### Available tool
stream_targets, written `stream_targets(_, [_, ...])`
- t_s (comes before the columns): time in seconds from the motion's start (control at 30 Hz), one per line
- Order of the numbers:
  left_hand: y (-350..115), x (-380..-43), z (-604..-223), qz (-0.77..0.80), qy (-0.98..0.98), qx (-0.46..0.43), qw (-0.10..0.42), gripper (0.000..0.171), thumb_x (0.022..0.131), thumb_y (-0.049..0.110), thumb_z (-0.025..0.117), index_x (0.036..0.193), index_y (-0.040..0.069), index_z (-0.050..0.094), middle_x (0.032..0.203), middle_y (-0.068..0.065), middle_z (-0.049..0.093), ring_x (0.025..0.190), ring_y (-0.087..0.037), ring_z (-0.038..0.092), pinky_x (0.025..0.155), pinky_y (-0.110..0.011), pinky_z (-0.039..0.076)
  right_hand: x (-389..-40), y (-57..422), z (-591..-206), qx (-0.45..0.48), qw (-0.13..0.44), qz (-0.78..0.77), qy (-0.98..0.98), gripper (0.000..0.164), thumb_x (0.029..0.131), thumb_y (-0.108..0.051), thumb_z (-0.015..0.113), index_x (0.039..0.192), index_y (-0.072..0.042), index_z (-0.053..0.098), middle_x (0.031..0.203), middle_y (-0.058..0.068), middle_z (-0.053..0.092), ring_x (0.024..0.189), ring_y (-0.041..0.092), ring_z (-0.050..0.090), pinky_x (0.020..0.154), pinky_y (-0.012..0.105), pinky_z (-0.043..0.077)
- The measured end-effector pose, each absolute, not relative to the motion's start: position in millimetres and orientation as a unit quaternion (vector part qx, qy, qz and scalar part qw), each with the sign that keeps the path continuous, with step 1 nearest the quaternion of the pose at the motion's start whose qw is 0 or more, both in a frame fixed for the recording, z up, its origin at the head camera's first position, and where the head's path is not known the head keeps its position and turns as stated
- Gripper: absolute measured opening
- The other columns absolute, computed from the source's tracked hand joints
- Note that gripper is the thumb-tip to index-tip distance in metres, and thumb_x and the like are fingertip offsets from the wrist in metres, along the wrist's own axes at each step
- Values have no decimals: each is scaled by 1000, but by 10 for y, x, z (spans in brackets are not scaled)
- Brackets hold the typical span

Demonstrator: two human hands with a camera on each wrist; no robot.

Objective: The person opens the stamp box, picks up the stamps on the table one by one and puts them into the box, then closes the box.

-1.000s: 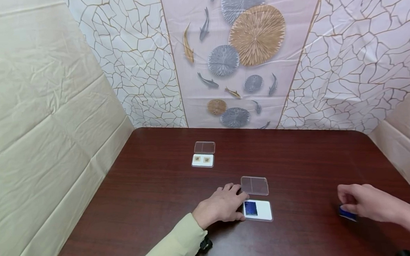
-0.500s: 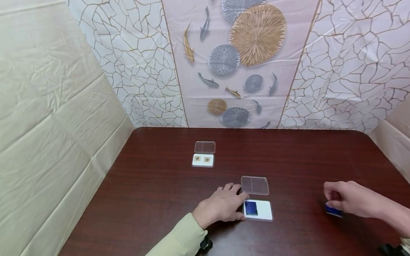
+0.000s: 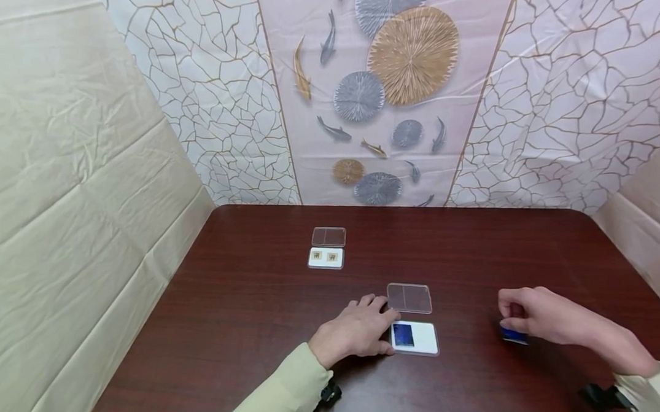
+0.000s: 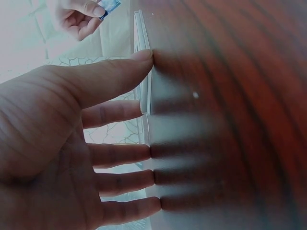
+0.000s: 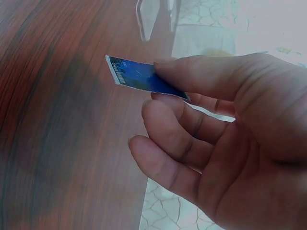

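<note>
In the head view my right hand [image 3: 539, 316] is over the right part of the table, pinching a blue postage stamp [image 3: 514, 335] between thumb and fingers. The right wrist view shows the stamp [image 5: 136, 76] with a perforated edge and small printing, its far part under the thumb. My left hand [image 3: 357, 329] rests on the table with fingers spread, thumb and index fingertip at the left side of an open clear case [image 3: 425, 340]. Another blue stamp [image 3: 403, 335] lies on the left half of that case's white base. The case's transparent lid [image 3: 417, 299] lies folded back behind it.
Farther back, a second open clear case [image 3: 326, 265] holds two tan stamps on its white base, with its lid [image 3: 329, 237] laid back. All of this is on a dark red-brown wooden table [image 3: 256, 283]. A patterned cloth [image 3: 237, 99] hangs along the far edge.
My right hand has moved left over the table with the blue stamp, coming nearer the front case. The left hand and both cases have stayed in place.
</note>
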State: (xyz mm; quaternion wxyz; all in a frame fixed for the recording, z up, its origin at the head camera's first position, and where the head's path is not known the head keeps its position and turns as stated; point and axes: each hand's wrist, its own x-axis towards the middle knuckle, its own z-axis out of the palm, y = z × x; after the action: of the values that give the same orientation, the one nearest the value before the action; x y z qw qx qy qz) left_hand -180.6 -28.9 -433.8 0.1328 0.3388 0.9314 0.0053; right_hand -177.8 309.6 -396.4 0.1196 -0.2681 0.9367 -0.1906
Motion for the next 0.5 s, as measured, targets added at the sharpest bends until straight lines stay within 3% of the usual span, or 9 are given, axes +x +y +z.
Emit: stream_targets(0.5, [-302, -1808, -4342, 11, 930, 344, 131, 58, 90, 53, 65, 141, 31, 49, 151, -4, 42, 141, -27, 39, 108, -43, 41, -1818, 2706, -3922, -278, 132, -221, 925, 22, 87, -20, 73, 79, -25, 52, 63, -15, 47, 55, -3, 44, 52, 19, 39])
